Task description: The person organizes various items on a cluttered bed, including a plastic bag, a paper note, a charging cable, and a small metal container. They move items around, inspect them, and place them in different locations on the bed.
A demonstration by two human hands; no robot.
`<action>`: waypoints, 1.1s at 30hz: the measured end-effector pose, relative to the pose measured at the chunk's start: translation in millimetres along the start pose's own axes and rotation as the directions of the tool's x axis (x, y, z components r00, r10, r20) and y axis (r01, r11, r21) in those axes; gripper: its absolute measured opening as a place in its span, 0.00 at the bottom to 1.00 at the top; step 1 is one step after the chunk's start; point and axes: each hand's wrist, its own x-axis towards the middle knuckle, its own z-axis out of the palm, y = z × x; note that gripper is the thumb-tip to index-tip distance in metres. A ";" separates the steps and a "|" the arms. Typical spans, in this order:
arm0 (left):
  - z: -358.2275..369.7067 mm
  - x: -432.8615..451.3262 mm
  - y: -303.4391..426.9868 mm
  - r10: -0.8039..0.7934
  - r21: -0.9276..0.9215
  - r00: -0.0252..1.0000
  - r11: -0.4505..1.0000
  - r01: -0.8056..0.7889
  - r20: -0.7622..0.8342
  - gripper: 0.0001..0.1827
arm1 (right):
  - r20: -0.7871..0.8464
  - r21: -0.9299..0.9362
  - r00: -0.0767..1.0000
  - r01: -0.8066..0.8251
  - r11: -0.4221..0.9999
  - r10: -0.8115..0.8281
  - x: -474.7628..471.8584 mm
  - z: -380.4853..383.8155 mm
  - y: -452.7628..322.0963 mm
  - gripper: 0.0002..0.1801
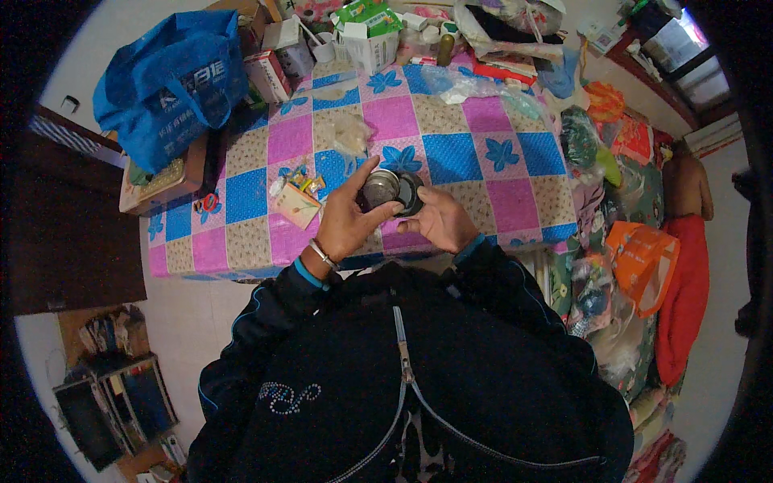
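My left hand (347, 226) holds a small round metal container (381, 186), fingers and thumb around its side. Its silvery round opening faces up towards me. Close against it is a black round lid (410, 194), gripped at its right edge by my right hand (444, 220). Whether the two pieces are joined or apart I cannot tell. Both hands are just above the near part of the table, which has a checked pink, blue and beige tablecloth (392, 121). Left of my left hand lie a small card with a flower picture (297, 205) and several small wrapped packets (309, 181).
A crumpled clear plastic bag (350, 134) lies beyond my hands. A red ring (210, 202) is near the left edge. A blue shopping bag (175, 90) stands back left, and a white carton (369, 51) at the back. Bags, including an orange one (643, 265), crowd the right side.
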 end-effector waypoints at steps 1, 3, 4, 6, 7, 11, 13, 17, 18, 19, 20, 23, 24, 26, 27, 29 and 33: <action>-0.3 -0.1 0.1 0.035 0.011 0.999 0.999 -0.035 0.012 0.39 | 0.016 -0.008 1.000 -0.012 1.000 0.012 -0.3 0.6 -0.3 0.26; -1.2 -0.9 0.8 0.032 0.105 0.999 0.994 -0.033 0.014 0.38 | 0.029 -0.008 0.999 -0.027 1.000 0.027 -1.1 2.3 -0.8 0.26; -1.3 -1.3 1.2 0.058 0.148 0.998 0.987 -0.059 0.011 0.38 | 0.025 -0.001 0.999 -0.029 1.000 0.029 -1.6 3.2 -1.1 0.26; -0.7 -1.2 2.2 0.039 0.150 0.999 0.988 -0.038 -0.002 0.35 | 0.013 0.007 0.999 -0.033 0.999 0.033 -2.4 5.0 -1.7 0.26; -0.2 -1.0 3.0 0.029 0.153 1.000 0.988 -0.028 -0.008 0.34 | 0.005 0.008 0.999 -0.035 0.999 0.035 -2.7 5.8 -1.8 0.25; -0.1 -0.5 6.5 -0.012 0.157 1.000 0.988 0.015 -0.017 0.28 | -0.002 0.009 1.000 -0.031 0.999 0.031 -2.3 6.4 -1.5 0.25; -0.6 -0.3 7.3 -0.010 0.161 1.000 0.987 0.010 0.001 0.25 | -0.012 -0.008 0.999 -0.035 0.999 0.035 -1.7 5.2 -1.1 0.25; -0.5 0.7 3.3 0.018 0.208 1.000 0.978 -0.018 -0.001 0.22 | -0.026 -0.006 0.998 -0.058 0.998 0.058 -1.6 1.9 -0.1 0.26; -1.5 2.2 1.0 0.047 0.241 0.999 0.969 -0.047 0.004 0.22 | -0.005 0.005 0.998 -0.061 0.998 0.061 -1.7 1.1 0.0 0.25; -2.1 3.2 -1.6 0.076 0.273 0.997 0.959 -0.076 0.009 0.22 | 0.008 0.011 0.998 -0.064 0.998 0.064 -2.0 0.5 0.2 0.25; -1.9 4.5 -4.3 0.130 0.286 0.991 0.950 -0.126 0.004 0.22 | 0.019 0.018 0.998 -0.067 0.998 0.067 -2.1 0.0 0.2 0.25; -1.9 5.1 -12.2 0.076 0.192 0.997 0.978 -0.075 0.003 0.21 | 0.032 0.006 0.997 -0.064 0.998 0.064 -2.3 -1.0 -0.6 0.25; -2.4 3.3 -14.3 -0.087 0.073 0.996 0.994 0.084 0.033 0.21 | 0.036 0.011 0.997 -0.068 0.998 0.068 -2.5 -1.2 -1.1 0.25; -3.8 2.6 -18.7 -0.288 -0.183 0.952 0.935 0.303 0.103 0.19 | 0.034 0.014 0.998 -0.062 0.998 0.061 -2.6 -1.8 -2.5 0.26; -5.8 3.2 -20.6 -0.330 -0.319 0.935 0.879 0.355 0.131 0.18 | 0.051 0.023 0.996 -0.069 0.997 0.068 -2.9 -2.1 -3.1 0.26; -9.8 4.4 -24.0 -0.399 -0.571 0.895 0.695 0.437 0.200 0.19 | 0.086 0.044 0.994 -0.075 0.996 0.071 -3.1 -3.1 -4.5 0.26; -16.8 4.2 -28.3 -0.429 -0.822 0.845 0.320 0.472 0.319 0.24 | 0.058 0.018 0.997 -0.052 0.998 0.051 -3.5 -7.4 -4.9 0.27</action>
